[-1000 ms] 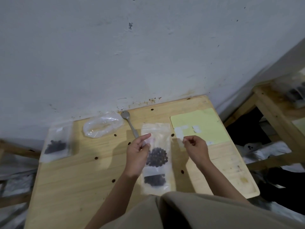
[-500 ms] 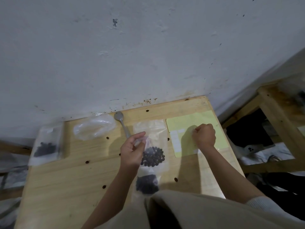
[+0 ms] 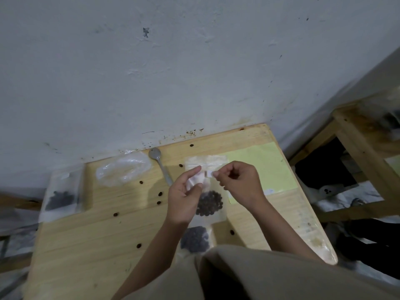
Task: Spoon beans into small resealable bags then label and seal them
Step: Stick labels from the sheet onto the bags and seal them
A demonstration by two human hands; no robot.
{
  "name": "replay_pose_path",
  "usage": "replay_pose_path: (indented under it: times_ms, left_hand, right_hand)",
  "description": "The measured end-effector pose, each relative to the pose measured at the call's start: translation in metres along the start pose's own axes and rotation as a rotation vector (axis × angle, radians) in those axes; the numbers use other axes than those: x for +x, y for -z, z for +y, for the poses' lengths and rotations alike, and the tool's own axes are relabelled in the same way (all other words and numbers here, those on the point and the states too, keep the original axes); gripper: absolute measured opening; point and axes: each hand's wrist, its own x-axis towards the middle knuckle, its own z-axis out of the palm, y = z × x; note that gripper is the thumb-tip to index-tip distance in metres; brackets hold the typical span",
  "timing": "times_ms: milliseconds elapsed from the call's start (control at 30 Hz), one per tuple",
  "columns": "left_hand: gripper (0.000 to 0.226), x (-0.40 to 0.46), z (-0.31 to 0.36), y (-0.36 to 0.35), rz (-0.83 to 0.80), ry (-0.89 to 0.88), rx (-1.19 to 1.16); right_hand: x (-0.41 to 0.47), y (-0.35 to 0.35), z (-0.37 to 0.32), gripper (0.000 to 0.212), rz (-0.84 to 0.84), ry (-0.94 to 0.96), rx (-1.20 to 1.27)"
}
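The right hand [image 3: 238, 185] pinches a label [image 3: 209, 174]; the left hand [image 3: 184, 200] grips the bag [image 3: 207, 202] top. Press it flat between both fingers, above the beans [image 3: 209, 203].

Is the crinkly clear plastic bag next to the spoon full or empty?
Empty, it seems: the crumpled clear plastic bag beside the metal spoon shows no dark beans inside.

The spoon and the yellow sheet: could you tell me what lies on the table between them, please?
In the head view, the top of a clear bag of beans lies between the spoon and the yellow sheet.
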Motion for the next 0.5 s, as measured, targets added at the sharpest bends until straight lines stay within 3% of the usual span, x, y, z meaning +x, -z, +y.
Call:
replay_pose_path:
  times_ms: [267, 500]
  left_hand:
    - [0.03, -0.02, 0.006, 0.017, 0.054, -0.032, -0.084]
    - [0.012, -0.038, 0.006, 0.049, 0.2, -0.018, -0.243]
  right_hand:
    - [-0.021, -0.027, -0.016, 0.016, 0.052, 0.095, -0.137]
    - [-0.054, -0.059, -0.026, 0.02, 0.085, 0.155, -0.192]
